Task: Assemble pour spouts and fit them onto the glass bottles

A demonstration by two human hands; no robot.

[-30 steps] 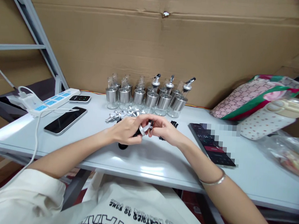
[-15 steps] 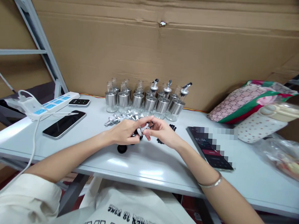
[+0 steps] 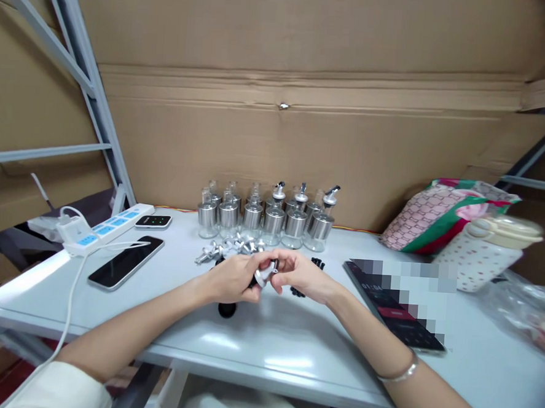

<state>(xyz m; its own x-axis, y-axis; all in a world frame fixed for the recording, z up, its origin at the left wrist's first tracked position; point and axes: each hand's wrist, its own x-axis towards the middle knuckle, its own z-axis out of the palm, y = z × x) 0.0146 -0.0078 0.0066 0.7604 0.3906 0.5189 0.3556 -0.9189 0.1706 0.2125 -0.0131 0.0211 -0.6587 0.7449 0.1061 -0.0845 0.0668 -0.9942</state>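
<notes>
Over the tabletop: both hands are meeting above the pale grey tabletop (image 3: 291, 347), near its middle.
Left hand: the left hand (image 3: 231, 279) is curling its grip closed around the dark lower part of a small pourer spout (image 3: 264, 274), fingers wrapped together on it.
Right hand: the right hand (image 3: 301, 276) is pinching the silver top of the same pourer spout, thumb and fingertips pressing together on it from the other side.
Held thing: the pourer spout is sitting between the two grips, lifted off the tabletop, its silver cap facing the right grip.
Just under the left grip: a black round stopper (image 3: 226, 310) is lying on the tabletop.
Beyond the grips: a heap of loose silver spouts (image 3: 233, 248) is lying near, and farther back glass bottles with steel sleeves (image 3: 265, 216) are standing in rows against the cardboard wall (image 3: 304, 138); three on the right side are wearing spouts.
Beside the right grip: small black parts (image 3: 317, 265) are lying just past the knuckles.
Well out from the left grip: a black phone (image 3: 125, 270), a small dark device (image 3: 153, 221) and a white power strip (image 3: 109, 228) are resting apart.
Out from the right grip: a dark tablet (image 3: 400, 304), partly blurred, is lying flat; a patterned bag (image 3: 438, 214) and a spotted white pouch (image 3: 476, 259) are sitting well beyond it.
Wrist: a silver bangle (image 3: 398, 375) is circling the right forearm.
</notes>
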